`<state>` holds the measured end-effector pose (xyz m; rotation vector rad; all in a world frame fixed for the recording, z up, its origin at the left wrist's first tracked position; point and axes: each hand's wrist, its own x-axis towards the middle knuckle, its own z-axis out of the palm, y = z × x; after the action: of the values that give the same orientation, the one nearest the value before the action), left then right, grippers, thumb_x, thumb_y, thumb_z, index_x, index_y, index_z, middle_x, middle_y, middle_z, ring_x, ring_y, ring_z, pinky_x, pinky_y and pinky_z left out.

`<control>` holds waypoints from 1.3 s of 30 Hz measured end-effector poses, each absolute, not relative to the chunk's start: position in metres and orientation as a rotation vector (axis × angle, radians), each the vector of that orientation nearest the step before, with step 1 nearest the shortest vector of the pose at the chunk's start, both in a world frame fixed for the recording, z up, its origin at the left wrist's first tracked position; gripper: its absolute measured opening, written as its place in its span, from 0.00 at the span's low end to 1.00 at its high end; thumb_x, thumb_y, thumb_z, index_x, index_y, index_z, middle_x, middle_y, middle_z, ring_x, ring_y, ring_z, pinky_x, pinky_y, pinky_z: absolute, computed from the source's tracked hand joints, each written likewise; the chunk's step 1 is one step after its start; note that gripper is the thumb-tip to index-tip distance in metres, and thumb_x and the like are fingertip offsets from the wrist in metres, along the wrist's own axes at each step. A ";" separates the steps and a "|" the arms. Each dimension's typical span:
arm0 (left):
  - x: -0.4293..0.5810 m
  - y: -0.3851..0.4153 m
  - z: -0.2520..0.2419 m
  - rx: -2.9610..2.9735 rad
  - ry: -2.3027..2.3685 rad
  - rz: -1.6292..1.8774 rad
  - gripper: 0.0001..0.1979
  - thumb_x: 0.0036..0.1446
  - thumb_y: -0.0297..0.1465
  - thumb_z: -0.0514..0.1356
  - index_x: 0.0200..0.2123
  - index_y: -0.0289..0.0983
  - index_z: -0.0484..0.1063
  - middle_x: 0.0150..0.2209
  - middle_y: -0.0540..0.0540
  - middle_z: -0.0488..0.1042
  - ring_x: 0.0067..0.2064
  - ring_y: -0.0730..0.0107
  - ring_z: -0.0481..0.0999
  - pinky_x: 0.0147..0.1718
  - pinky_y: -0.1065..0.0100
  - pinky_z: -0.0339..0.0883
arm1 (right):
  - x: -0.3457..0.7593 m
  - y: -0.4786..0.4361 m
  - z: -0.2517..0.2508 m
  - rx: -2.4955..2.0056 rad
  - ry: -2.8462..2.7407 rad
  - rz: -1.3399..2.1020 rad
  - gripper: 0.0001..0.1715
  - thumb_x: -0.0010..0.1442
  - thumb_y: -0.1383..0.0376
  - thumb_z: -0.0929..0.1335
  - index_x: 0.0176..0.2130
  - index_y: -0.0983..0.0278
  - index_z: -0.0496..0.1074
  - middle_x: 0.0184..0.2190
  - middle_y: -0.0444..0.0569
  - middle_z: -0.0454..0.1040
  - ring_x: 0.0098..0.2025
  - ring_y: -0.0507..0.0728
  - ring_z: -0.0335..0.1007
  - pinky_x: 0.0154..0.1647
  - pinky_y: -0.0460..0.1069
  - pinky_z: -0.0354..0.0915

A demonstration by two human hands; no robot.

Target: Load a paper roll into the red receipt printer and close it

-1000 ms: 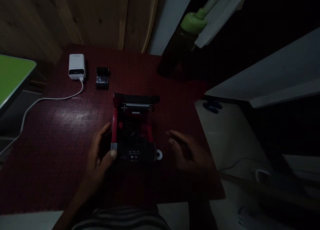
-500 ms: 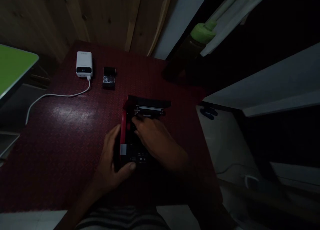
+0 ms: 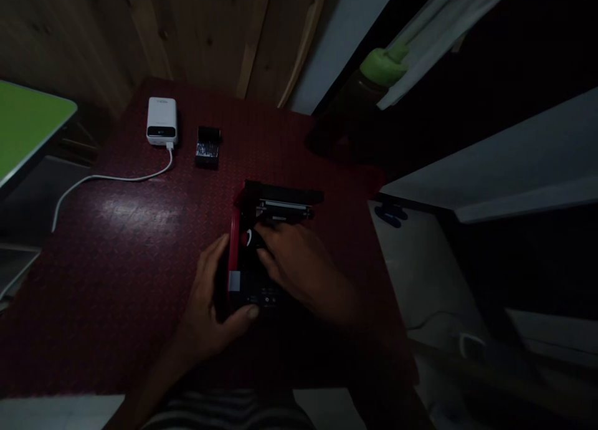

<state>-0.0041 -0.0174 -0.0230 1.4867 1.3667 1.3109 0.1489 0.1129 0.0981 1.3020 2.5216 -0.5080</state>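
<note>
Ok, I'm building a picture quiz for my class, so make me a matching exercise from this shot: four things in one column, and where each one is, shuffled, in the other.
Things
1. left hand
2. right hand
3. white power bank
4. green-capped bottle

Places
A. far left part of the table, with a cable plugged in
B. far right, in shadow
C. gripping the left side of the red-and-black device
D. laid over the open device, fingers inside

Pairs: 1-C, 2-D, 3-A, 4-B
</note>
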 end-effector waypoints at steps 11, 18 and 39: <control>-0.006 -0.019 -0.021 1.483 1.390 1.294 0.46 0.70 0.47 0.70 0.84 0.55 0.53 0.81 0.39 0.61 0.80 0.38 0.63 0.76 0.34 0.61 | 0.229 0.076 0.103 1.872 3.258 -0.670 0.17 0.68 0.67 0.76 0.55 0.56 0.81 0.48 0.46 0.87 0.49 0.60 0.84 0.53 0.55 0.78; -0.009 -0.018 -0.020 1.502 1.451 1.259 0.46 0.69 0.47 0.70 0.83 0.54 0.55 0.80 0.39 0.63 0.79 0.37 0.66 0.73 0.37 0.67 | 0.282 0.100 0.028 2.891 2.599 -1.314 0.20 0.58 0.53 0.80 0.47 0.56 0.79 0.43 0.46 0.85 0.47 0.62 0.83 0.51 0.58 0.78; -0.006 -0.018 -0.020 1.410 1.479 1.259 0.47 0.67 0.52 0.70 0.82 0.51 0.58 0.79 0.40 0.64 0.78 0.35 0.66 0.73 0.38 0.68 | 0.290 0.021 0.006 2.304 2.536 -1.463 0.21 0.58 0.68 0.76 0.51 0.57 0.85 0.48 0.50 0.90 0.43 0.60 0.86 0.51 0.57 0.81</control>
<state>-0.0063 -0.0175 -0.0204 1.4099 1.4791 1.2592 0.2899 0.0213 0.0055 2.3045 2.5361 -1.4629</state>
